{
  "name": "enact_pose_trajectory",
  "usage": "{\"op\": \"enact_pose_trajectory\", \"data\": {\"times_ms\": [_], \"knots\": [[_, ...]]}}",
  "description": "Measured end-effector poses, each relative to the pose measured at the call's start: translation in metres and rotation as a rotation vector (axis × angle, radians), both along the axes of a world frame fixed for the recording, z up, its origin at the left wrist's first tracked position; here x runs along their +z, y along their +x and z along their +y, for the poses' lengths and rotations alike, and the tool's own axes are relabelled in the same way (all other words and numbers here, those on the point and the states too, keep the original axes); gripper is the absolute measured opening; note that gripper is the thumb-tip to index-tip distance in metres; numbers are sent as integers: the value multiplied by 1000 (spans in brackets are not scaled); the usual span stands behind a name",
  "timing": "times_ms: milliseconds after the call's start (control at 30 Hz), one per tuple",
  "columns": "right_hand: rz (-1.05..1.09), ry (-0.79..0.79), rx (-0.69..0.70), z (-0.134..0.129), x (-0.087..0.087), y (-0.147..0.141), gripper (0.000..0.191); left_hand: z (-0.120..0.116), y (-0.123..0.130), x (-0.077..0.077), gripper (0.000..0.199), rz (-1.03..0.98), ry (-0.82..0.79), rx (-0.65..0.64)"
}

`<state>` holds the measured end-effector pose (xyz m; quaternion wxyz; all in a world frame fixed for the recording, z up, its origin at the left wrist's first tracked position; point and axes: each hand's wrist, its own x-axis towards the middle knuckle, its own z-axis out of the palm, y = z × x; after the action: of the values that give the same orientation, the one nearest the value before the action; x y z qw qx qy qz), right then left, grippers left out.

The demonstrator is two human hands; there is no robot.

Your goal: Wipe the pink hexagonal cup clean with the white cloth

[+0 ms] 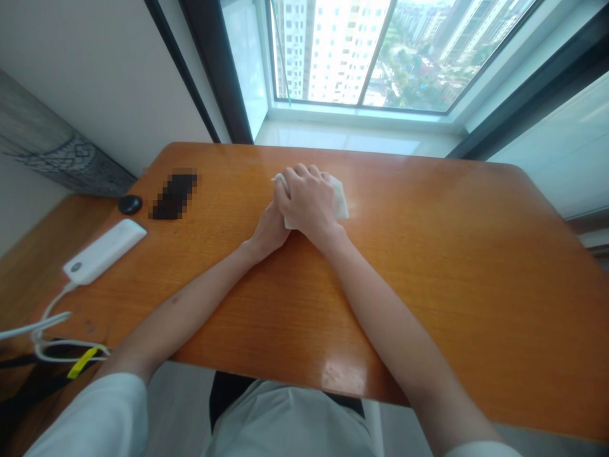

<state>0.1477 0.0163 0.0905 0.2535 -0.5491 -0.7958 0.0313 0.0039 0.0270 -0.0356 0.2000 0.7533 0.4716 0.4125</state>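
Both my hands meet near the far middle of the wooden table (428,266). My right hand (310,200) lies over a white cloth (340,198), its fingers curled round it and pressing it on the tabletop. The cloth shows on the right of the knuckles, at the upper left and below the palm. My left hand (272,227) is just left of the right one and touches it. Its fingers are mostly hidden behind the right hand and the cloth, so their grip does not show.
On the left of the table lie a white power bank or similar device (105,251) with a white cable (45,327), a round black object (130,204) and a blurred-out dark object (174,196). A yellow tag (84,362) is at the near left. Beyond the table is a window.
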Motion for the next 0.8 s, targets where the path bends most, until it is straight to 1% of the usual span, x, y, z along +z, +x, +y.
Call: {"op": "enact_pose_trajectory", "data": {"times_ms": [67,100,167,233,267,333,400,433,500,567,667,800], "knots": [[162,-63,-27,12,-4,13,43,-4,1,6,41,-6,-13,49],[276,-95,-25,18,-9,20,45,-5,1,8,38,-11,-17,66],[556,-146,36,29,-24,32,52,-5,1,9,37,-20,-20,76],[872,-207,109,39,-44,40,60,-4,0,8,39,-17,-25,87],[999,-246,124,42,-54,42,65,-4,-1,7,40,-16,-31,93],[1154,-295,127,48,-69,42,72,-3,-2,6,39,-14,-41,102],[1227,-309,128,50,-77,40,71,-2,-3,6,39,-15,-41,100],[1240,-304,128,50,-77,39,69,-2,-4,5,39,-15,-37,96],[1214,-284,119,49,-72,39,64,0,-4,3,41,-15,-23,87],[1096,-251,95,47,-61,42,61,3,-5,1,43,-14,-8,74],[789,-183,27,43,-38,47,57,7,-5,-2,50,53,-10,49],[363,-113,-71,30,-9,42,50,3,-2,1,76,292,-54,1]]}}
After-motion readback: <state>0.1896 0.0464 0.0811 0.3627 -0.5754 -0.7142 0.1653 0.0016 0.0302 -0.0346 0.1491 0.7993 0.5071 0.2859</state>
